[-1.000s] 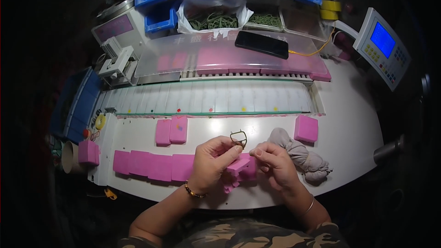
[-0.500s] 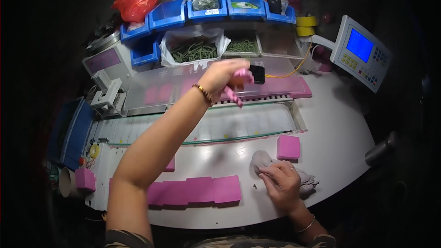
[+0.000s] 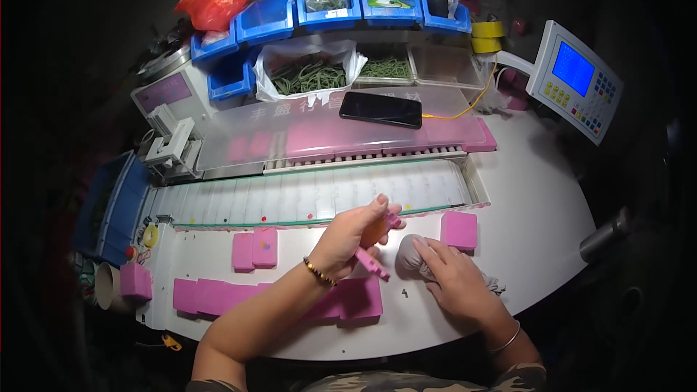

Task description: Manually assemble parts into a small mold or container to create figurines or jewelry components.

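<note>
My left hand (image 3: 347, 238), palm turned up over the middle of the table, has closed on a pink piece (image 3: 374, 264) with a notched end. More pink and something amber show between its fingers; I cannot make out the kind. To the right, the fingers of my right hand (image 3: 461, 283) curl over a grey cloth bundle (image 3: 412, 254) with a rounded, ball-like end. A pink block (image 3: 459, 231) stands just behind the bundle. Under and beside my left forearm runs a row of pink blocks (image 3: 361, 299). A pair of pink blocks (image 3: 253, 249) sits farther left.
A long glass-edged channel (image 3: 327, 192) crosses the table; behind it a black phone (image 3: 380, 109) lies on a clear cover. Blue bins (image 3: 266, 18) and a bag of green bands (image 3: 308, 78) line the back. A control panel (image 3: 573, 80) stands right.
My left hand has come down and nearer from in front of the phone, still holding the pink piece. My right hand has shifted from pinching beside the cloth to lying over its rounded end.
</note>
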A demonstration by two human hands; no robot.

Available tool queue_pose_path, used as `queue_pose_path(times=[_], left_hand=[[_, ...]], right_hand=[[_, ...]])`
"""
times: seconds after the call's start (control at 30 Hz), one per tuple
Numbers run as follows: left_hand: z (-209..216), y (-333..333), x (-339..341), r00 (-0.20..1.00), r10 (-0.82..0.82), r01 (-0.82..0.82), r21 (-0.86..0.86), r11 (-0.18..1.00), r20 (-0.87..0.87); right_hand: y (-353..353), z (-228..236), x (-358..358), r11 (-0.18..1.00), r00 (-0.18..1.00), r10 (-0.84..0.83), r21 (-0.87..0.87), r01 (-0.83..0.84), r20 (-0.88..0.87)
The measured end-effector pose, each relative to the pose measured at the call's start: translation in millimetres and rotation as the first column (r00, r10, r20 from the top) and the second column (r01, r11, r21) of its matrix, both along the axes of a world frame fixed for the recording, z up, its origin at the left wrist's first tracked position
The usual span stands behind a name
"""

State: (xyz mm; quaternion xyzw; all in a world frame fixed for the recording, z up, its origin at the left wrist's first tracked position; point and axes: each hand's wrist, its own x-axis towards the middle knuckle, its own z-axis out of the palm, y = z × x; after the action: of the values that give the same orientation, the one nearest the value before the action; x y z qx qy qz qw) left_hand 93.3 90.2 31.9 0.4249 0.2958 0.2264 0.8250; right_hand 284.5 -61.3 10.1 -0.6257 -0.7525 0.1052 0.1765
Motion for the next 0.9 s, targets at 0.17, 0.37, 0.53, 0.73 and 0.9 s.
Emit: queue_pose_path(times=[0.17,0.37,0.53,0.73,0.9], left_hand=[[-7,-22,-27,0.995,0.089,-0.084,-0.104,0.991,0.046],[-29,-34,-51,0.973,0.228,-0.219,-0.167,0.961,0.038],[-13,-45,-46,0.988,0.148,-0.151,0.054,0.987,0.055],[-27,-56,-58,0.971,0.216,-0.239,0.352,0.905,0.105],[-16,-46,-66,0.925,0.362,-0.369,0.491,0.789,0.113]], right_hand=[[5,7,-1,0.999,0.994,0.051,0.007,-0.052,0.1],[21,64,-25,0.906,0.99,-0.084,0.422,0.027,0.117],[6,56,-76,0.899,0.934,0.224,0.312,-0.308,0.277],[2,73,-68,0.915,0.914,0.307,0.18,-0.36,0.267],[2,91,-80,0.836,0.979,0.091,0.52,-0.175,0.184]])
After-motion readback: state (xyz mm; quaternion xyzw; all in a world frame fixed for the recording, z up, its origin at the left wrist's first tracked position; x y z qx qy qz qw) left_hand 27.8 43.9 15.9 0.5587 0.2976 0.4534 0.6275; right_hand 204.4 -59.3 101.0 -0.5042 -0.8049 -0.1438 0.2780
